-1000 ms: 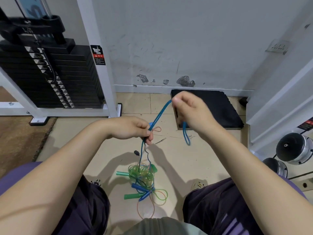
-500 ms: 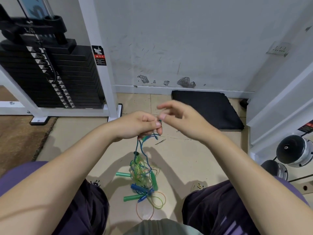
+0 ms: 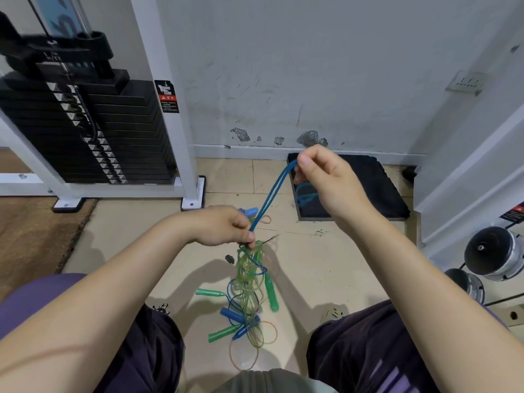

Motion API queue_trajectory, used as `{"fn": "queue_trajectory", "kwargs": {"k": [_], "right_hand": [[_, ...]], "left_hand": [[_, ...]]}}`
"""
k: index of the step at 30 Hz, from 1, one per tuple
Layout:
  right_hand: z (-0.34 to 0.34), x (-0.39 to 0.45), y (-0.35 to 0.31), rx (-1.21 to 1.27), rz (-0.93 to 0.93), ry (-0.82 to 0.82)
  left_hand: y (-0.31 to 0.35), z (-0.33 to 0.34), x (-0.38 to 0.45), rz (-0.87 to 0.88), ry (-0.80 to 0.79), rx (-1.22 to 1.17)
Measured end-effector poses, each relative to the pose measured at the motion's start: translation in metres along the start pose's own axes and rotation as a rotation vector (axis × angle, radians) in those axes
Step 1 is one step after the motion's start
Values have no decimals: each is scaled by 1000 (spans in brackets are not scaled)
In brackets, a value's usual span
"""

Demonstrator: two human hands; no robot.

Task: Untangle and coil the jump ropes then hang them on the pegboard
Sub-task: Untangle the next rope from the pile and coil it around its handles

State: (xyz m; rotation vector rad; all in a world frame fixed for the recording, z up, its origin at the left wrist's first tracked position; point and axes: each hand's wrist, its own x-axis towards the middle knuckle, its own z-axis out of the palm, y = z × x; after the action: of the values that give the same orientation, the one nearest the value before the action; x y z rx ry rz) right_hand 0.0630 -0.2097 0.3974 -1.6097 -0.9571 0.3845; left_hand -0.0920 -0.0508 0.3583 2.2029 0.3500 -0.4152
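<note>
A tangle of jump ropes (image 3: 251, 282) hangs from my left hand (image 3: 226, 226) down to the floor between my knees. It mixes clear green cord, blue cord and an orange loop, with green handles (image 3: 270, 292) and blue handles (image 3: 231, 315). My left hand grips the top of the tangle, with a blue handle poking out beside its knuckles. My right hand (image 3: 326, 177) pinches a doubled strand of blue rope (image 3: 272, 194) and holds it up and to the right of the left hand. A loop of that blue cord hangs behind the right palm.
A weight-stack machine (image 3: 85, 129) with a white frame stands at the left. A black foam pad (image 3: 368, 185) lies by the wall. Dumbbells (image 3: 493, 253) sit at the right. A brown mat (image 3: 31, 236) covers the floor at far left. No pegboard is in view.
My right hand met the left hand at the tangle half a second ago. It has now pulled a doubled blue strand up and to the right. The tangle hangs longer.
</note>
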Motion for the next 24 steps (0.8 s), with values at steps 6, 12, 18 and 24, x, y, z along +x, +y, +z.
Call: {"fn": "queue_trajectory", "kwargs": {"k": [6, 12, 18, 24], "right_hand": [[-1, 4, 9, -257, 66, 24], [6, -8, -6, -116, 12, -194], [18, -17, -10, -125, 185, -445], [9, -13, -11, -338, 155, -445]], "left_hand": [[8, 2, 2, 93, 48, -387], [20, 3, -1, 207, -4, -508], [25, 1, -5, 246, -37, -553], [15, -2, -5, 165, -10, -425]]}}
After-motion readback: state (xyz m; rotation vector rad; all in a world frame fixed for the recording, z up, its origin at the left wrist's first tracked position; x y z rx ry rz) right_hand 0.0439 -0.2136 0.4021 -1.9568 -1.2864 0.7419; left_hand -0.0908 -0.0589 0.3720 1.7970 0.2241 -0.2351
